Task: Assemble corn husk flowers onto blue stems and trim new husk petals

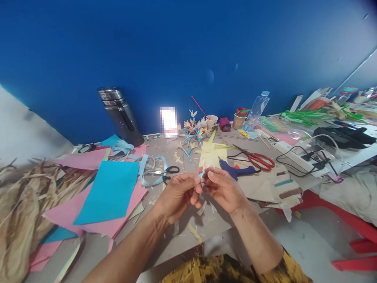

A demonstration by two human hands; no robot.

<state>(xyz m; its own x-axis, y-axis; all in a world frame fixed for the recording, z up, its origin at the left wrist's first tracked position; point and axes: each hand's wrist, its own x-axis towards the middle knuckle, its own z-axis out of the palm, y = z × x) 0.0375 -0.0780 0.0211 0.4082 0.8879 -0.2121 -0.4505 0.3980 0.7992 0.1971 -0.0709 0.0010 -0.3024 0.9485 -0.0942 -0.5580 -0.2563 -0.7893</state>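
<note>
Blue strip (202, 174): our left hand (182, 190) and right hand (225, 188) pinch it; loosened, might slip.
Glue gun (240, 171): brushed hot, could burn us.

Operating from a distance, I count two hands (183, 192) (225, 188), one pale-blue strip (201, 175) between them, two pairs of scissors (173, 169) (255, 157), two paper cups (211, 123) (238, 122), one thermos (122, 118), one blue glue gun (237, 170), one clear plastic bottle (258, 109), one magenta bundle (224, 125), one thin red stick (198, 105) and one white power strip (290, 155) along one grey desk (216, 221)
</note>
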